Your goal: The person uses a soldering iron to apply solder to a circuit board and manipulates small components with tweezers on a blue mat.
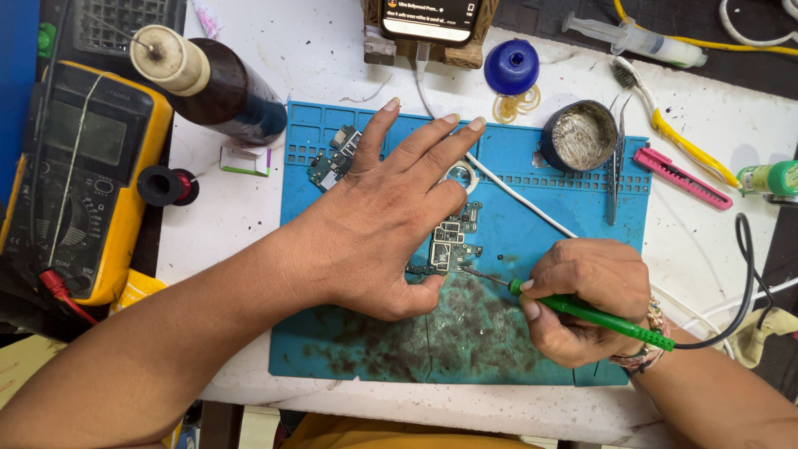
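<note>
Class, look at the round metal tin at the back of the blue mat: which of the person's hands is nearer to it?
Right. The right hand, holding the green soldering iron, lies just below the tin; the left hand rests farther left on the circuit board.

Both forearms are bare from the elbow down, with no sleeves in view. The left hand (391, 220) wears no ring, watch or band, and its nails are short and plain. The right hand (586, 299) also has short, unpainted nails. Around the right wrist sits a stack of thin bracelets (652, 333), some gold-coloured with small beads, some pinkish thread. At the bottom edge a strip of yellow-orange clothing (399, 434) shows between the arms
</note>
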